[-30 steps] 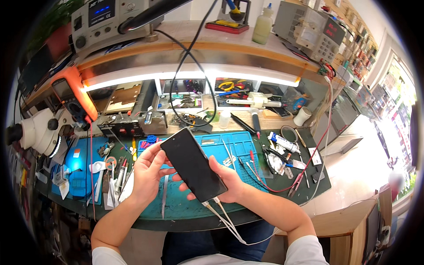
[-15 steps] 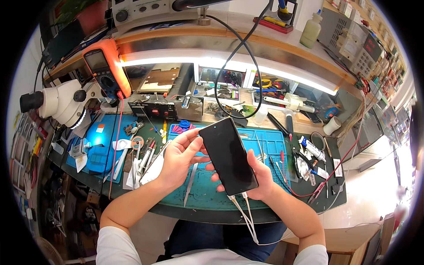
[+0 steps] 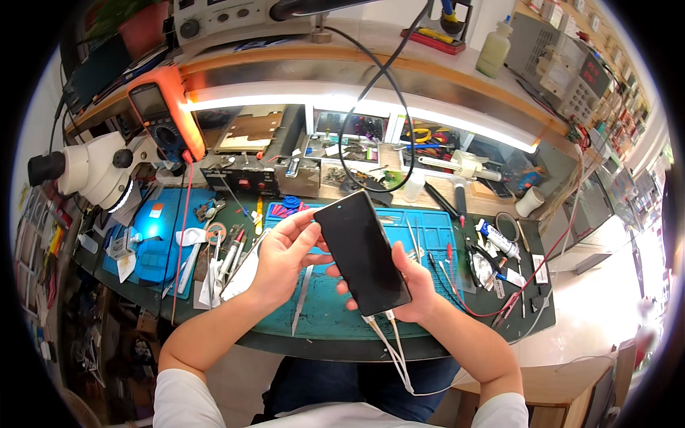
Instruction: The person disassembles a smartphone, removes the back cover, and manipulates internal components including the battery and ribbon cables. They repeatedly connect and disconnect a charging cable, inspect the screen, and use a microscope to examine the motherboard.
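Observation:
A black smartphone [image 3: 362, 250] with a dark screen is tilted in both hands above the blue work mat [image 3: 332, 314]. My right hand [image 3: 403, 285] wraps around its lower part, thumb along the right edge and fingertips showing at the left side. My left hand [image 3: 285, 253] pinches the upper left corner with thumb and forefinger, the other fingers curled. Two white cables [image 3: 396, 342] hang from the phone's bottom end. Thin tools [image 3: 414, 235] lie on the mat behind it, and a flat strip [image 3: 302, 299] lies left of it.
A microscope [image 3: 93, 171] and orange multimeter [image 3: 191, 125] stand left. Tools, a tube [image 3: 498, 239] and leads crowd the right. A power supply [image 3: 571, 78] and bottle [image 3: 494, 48] sit on the shelf [image 3: 250, 57]. A black cable loop [image 3: 409, 143] hangs above the phone.
The whole view has shifted since a second ago, with the bench appearing further right. Both hands still hold the phone in much the same pose, with only slight movement in the last half second.

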A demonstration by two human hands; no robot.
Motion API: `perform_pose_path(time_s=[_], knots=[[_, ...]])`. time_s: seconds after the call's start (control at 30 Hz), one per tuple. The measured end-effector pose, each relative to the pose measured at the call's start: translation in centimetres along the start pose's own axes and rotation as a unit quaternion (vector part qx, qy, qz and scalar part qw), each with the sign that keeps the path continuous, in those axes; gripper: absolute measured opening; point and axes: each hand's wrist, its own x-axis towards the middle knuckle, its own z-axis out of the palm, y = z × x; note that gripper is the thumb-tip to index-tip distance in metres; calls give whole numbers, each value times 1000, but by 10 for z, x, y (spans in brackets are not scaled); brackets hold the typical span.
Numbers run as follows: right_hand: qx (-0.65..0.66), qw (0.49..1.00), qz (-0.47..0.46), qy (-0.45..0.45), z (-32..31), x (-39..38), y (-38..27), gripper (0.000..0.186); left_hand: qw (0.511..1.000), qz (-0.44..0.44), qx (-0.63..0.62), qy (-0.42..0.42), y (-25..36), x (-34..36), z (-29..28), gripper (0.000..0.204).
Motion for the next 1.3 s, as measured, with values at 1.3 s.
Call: perform_pose_path(time_s=[1.3], knots=[[21,1000,-7,-20,0,-1,2,79,1000,14,19,11,5,-1,8,38]])
